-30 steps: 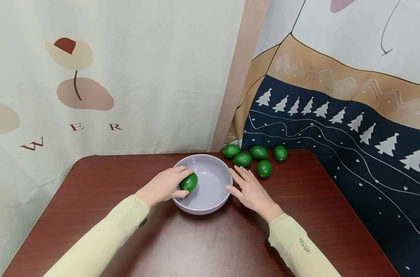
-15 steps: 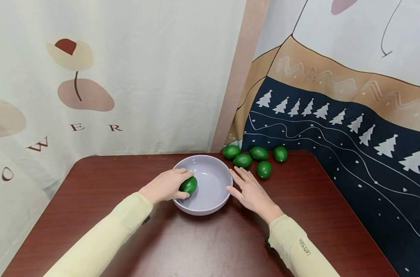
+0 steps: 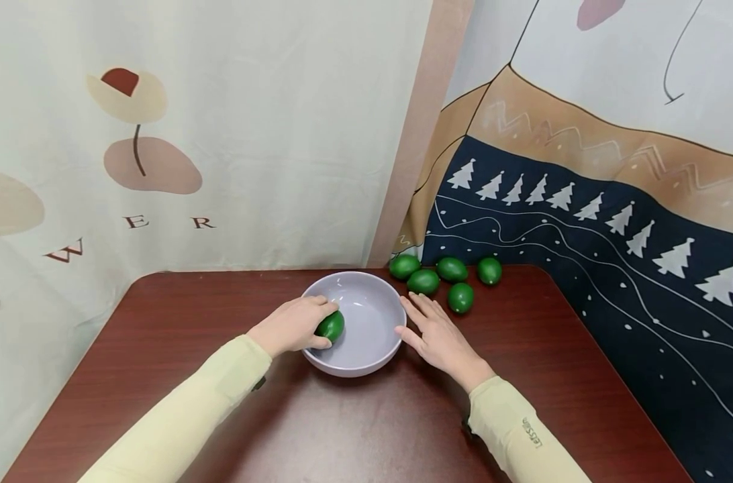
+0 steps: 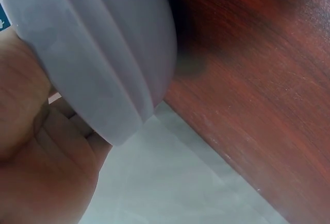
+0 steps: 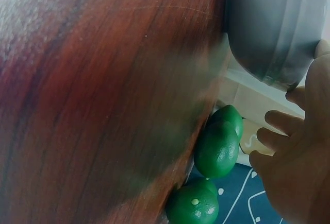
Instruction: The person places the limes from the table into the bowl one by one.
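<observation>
In the head view, my left hand (image 3: 297, 325) reaches over the left rim of a pale lilac bowl (image 3: 369, 335) and holds a green lime (image 3: 332, 327) inside it. Thumb and fingers lie on either side of the lime, which they partly cover. At the bowl's right rim is my right hand (image 3: 442, 339), its fingers extended and fingertips at the rim. The left wrist view has the outer wall of the bowl (image 4: 103, 54) beside the left palm (image 4: 56, 162); the lime is hidden there. From the right wrist, the right hand (image 5: 299, 152) appears with spread fingers near the bowl (image 5: 278, 28).
Several more limes (image 3: 423, 281) lie on the table at the back, right of the bowl. The dark red wooden table (image 3: 354, 429) ends against a pale curtain (image 3: 270, 134) behind. A navy patterned cloth (image 3: 584, 268) hangs along the right side.
My left hand and its lime have shifted slightly down and to the right inside the bowl. The right hand stays at the rim. The head view has tilted a little.
</observation>
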A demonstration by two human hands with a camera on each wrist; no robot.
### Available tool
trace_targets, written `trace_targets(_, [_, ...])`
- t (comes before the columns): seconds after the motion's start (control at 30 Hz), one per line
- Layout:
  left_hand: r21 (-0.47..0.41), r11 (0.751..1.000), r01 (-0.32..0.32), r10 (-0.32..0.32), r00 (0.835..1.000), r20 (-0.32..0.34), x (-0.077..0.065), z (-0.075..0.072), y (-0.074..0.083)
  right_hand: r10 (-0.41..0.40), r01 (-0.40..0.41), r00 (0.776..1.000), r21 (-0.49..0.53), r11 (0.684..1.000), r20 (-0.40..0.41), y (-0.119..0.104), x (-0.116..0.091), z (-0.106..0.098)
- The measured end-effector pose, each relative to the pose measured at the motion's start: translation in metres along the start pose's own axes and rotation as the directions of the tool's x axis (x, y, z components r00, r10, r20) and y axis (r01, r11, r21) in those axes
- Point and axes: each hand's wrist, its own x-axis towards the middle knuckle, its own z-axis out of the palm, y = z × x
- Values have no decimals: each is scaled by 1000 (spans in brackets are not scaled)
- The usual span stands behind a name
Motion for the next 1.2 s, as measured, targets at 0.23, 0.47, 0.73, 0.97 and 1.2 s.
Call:
trace_targets(0.23, [-13,1000,9,-9,1000,0,-1,2,0,4,-4,1000,-1,1000,9,1,0,1])
trace_targets(0.47, [-66,998,7,-9,1000,-22,-3,3,-2,12,-12,1000,5,1000,12,1,0,0])
trace_targets(0.73, [-102,994,-40,28,992,-120,-9,7,-7,5,-5,1000,7,1000,13,0,0,0])
trace_targets(0.97, [-121,991,-64,33,970,-240,-17,12,-10,8,-8,1000,9,1000,17,-2,0,-1])
trace_targets(1.2, [-104,993,-60,19,934,-356,-26,18,-17,14,-14,1000,5,1000,26,-1,1,0])
